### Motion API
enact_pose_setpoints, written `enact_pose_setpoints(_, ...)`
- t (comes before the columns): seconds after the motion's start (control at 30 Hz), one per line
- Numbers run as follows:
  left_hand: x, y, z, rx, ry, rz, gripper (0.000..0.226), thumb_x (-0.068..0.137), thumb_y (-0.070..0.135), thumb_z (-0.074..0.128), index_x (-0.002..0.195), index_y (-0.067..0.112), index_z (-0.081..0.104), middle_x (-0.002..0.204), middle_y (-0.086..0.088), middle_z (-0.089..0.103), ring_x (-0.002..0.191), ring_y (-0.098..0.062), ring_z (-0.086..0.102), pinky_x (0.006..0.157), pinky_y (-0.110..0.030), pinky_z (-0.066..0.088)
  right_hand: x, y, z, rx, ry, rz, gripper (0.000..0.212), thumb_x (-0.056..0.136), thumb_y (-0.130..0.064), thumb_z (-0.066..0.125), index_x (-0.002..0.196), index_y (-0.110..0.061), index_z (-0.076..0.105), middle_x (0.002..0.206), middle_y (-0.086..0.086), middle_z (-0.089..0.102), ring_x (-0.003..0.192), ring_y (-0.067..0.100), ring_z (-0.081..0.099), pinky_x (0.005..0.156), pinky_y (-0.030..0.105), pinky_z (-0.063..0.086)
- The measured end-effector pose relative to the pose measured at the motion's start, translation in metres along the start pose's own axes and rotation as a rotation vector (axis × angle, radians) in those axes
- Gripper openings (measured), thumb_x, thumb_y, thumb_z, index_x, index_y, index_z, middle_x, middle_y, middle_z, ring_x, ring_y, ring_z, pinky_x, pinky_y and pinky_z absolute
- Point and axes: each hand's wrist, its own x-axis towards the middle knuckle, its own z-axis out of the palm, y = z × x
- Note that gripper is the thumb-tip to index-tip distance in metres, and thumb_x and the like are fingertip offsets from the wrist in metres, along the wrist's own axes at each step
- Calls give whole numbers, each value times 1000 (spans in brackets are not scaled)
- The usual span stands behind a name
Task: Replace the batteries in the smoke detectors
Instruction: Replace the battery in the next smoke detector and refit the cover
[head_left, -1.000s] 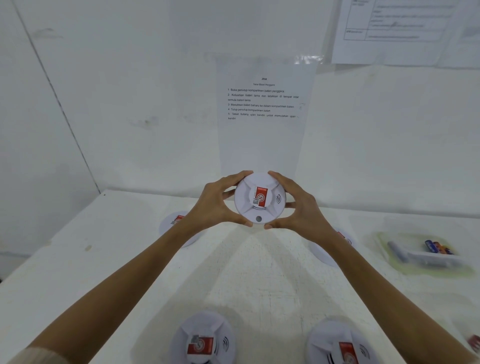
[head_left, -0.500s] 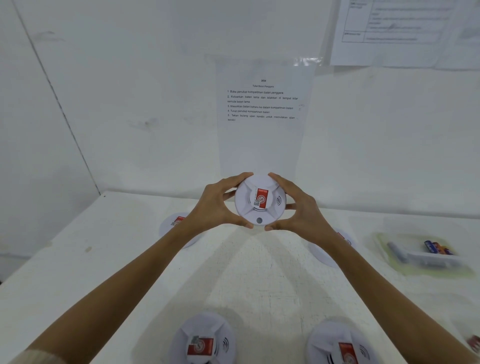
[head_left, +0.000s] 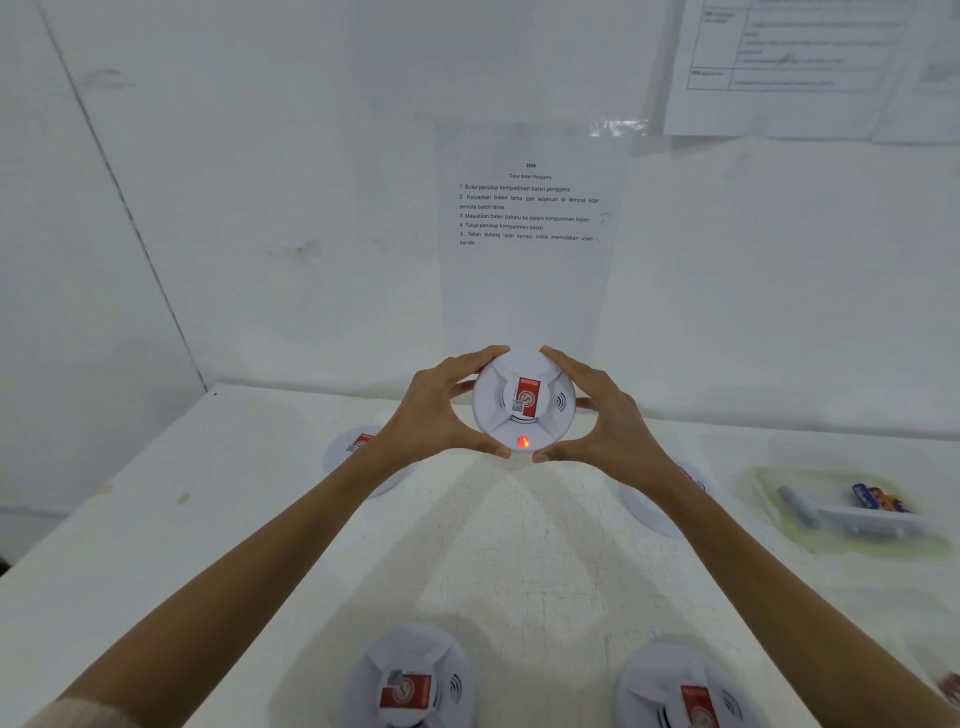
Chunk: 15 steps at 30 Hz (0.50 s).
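**Red light just came on, think this one's alive**

Both my hands are wrapped round the rim of one smoke detector (head_left: 524, 405). My left hand (head_left: 436, 415) has its left side and my right hand (head_left: 613, 421) its right. My thumbs nearly meet under the near edge and my fingers hook over the far one. It sits right between my palms, face towards me, held clear above the table (head_left: 519, 545).

New thing: the little light (head_left: 523, 442) by my thumbs is glowing red, and half a second ago it was dull grey. I'd guess the swap worked and the self-test is kicking in, so this unit is probably done.

Further out, two more detectors (head_left: 410, 680) lie close to me and two others sit half hidden behind my wrists. The tray (head_left: 852, 525) with batteries (head_left: 878, 499) is off to the right, well apart. Can't tell which of those detectors are done yet.
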Motion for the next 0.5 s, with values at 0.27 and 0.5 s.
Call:
enact_pose_setpoints(0.27, -2, 0, 0, -29, -10, -4, 94, 49, 14, 91, 129, 24, 44, 129, 14, 51, 116, 6, 49, 95, -11, 42, -1, -2, -1, 31, -19, 6, 100, 55, -19, 89, 138, -28, 35, 136, -8, 47, 118, 7, 49, 87, 17, 50)
enact_pose_setpoints(0.5, -1, 1, -1, -53, -41, 3, 95, 50, 9, 90, 130, 25, 43, 131, 14, 48, 119, 7, 47, 93, -11, 43, -2, -3, -1, 23, 1, 6, 98, 53, -20, 89, 136, -28, 38, 133, -8, 50, 116, 8, 50, 87, 18, 50)
